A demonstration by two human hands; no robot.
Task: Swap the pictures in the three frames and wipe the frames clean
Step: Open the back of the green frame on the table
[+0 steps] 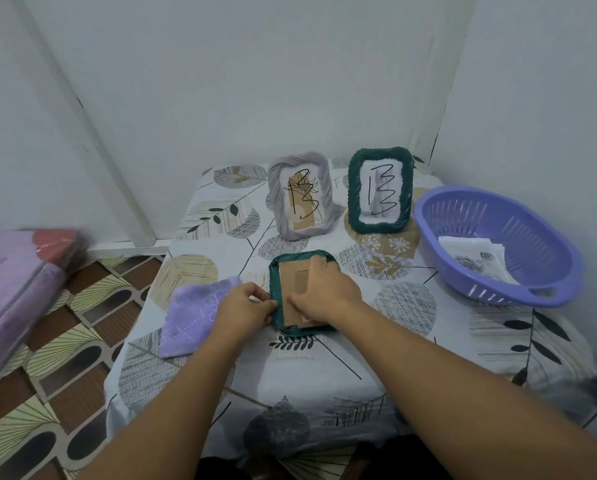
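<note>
A dark green frame [275,271] lies face down in the middle of the table, its brown cardboard back [292,278] facing up. My left hand [247,304] pinches the frame's left edge. My right hand [324,291] rests on the cardboard back, fingers pressed flat against it. Behind them stand two upright frames: a grey one [276,202] with a scribbled picture, and a dark green one [354,188] with black marks on white paper. A purple cloth [193,315] lies left of the flat frame, partly under my left wrist.
A purple plastic basket [463,216] holding loose printed pictures [473,259] sits at the right of the table. The tablecloth [411,341] has a leaf pattern. White walls close the back and right. A purple wrapped bundle [20,282] lies at the left over patterned floor.
</note>
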